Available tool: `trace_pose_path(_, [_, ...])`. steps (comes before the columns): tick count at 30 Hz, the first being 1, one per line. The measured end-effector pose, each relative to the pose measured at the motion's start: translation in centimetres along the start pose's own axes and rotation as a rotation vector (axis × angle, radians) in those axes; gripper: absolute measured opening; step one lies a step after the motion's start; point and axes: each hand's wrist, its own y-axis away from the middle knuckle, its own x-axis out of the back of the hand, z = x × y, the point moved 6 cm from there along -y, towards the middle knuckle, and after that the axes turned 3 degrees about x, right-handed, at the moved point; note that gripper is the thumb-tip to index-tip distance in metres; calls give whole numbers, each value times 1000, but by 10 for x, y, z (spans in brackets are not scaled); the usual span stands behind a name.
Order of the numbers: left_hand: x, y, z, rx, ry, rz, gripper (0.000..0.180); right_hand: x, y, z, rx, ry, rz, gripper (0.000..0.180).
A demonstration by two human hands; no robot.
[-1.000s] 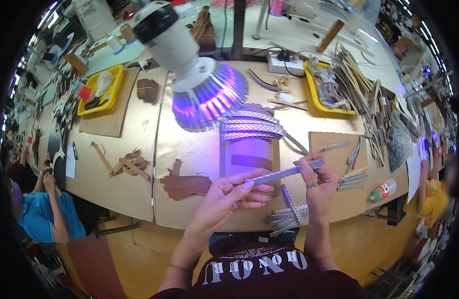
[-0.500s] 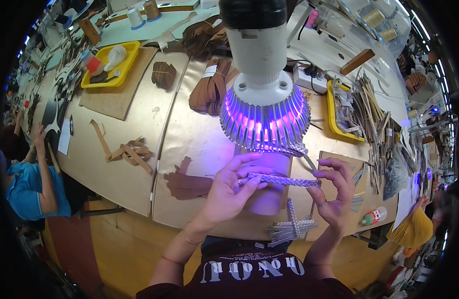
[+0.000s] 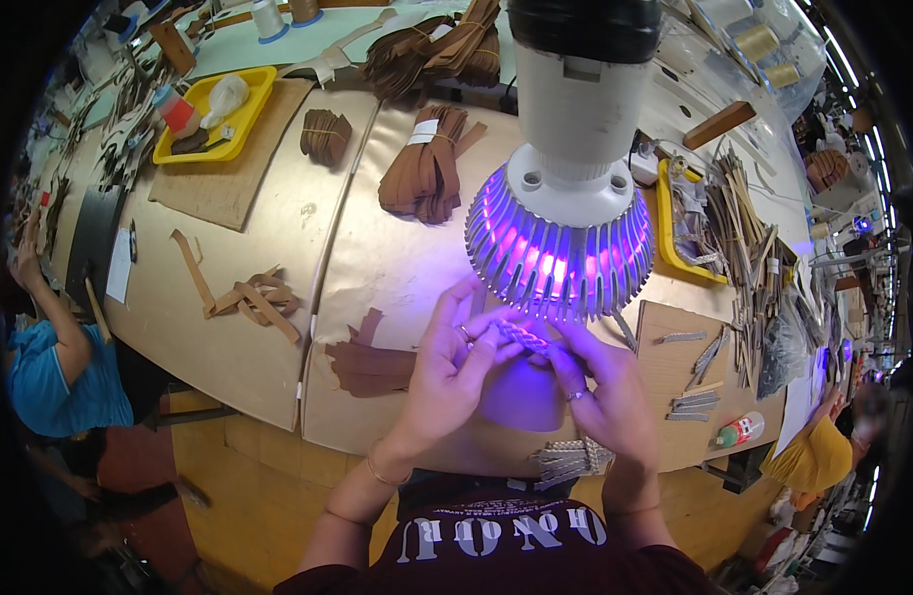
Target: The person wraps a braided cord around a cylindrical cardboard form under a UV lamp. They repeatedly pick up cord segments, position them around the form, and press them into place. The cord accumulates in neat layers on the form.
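Under the glowing purple lamp [image 3: 565,248], a braided strap [image 3: 523,335] is stretched between my two hands. My left hand [image 3: 448,372] pinches one end between thumb and fingers. My right hand [image 3: 607,392] is closed on the other end, its fingertips partly hidden by the lamp's ribbed rim. Purple light tints the strap and the fingers. Close to my body, below my right hand, lies a bunch of grey braided straps [image 3: 570,460]. Beside my left hand is a fan of brown strips [image 3: 370,369].
Cardboard [image 3: 655,421] on the right carries short braided pieces [image 3: 694,405]. A bottle [image 3: 740,429] lies near the edge. Yellow trays [image 3: 248,117] stand left and right. Tied brown bundles [image 3: 425,169] and loose tan strips [image 3: 263,302] lie on the table. A person in blue [image 3: 64,372] sits left.
My right hand has moved left, toward my left hand, and the strap's visible length between them is shorter. The lamp appears further right and lower in the view.
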Motion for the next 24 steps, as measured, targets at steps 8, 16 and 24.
trace_pose_path(8, [5,0,4,58,74,61,46,5,-28,6,-8,-786,278,75])
trace_pose_path(16, [-17,12,-8,148,68,-6,47,14,-22,4,173,-650,609,85])
trace_pose_path(24, [-13,8,1,103,-148,-108,43,29,16,-38,406,816,432,41])
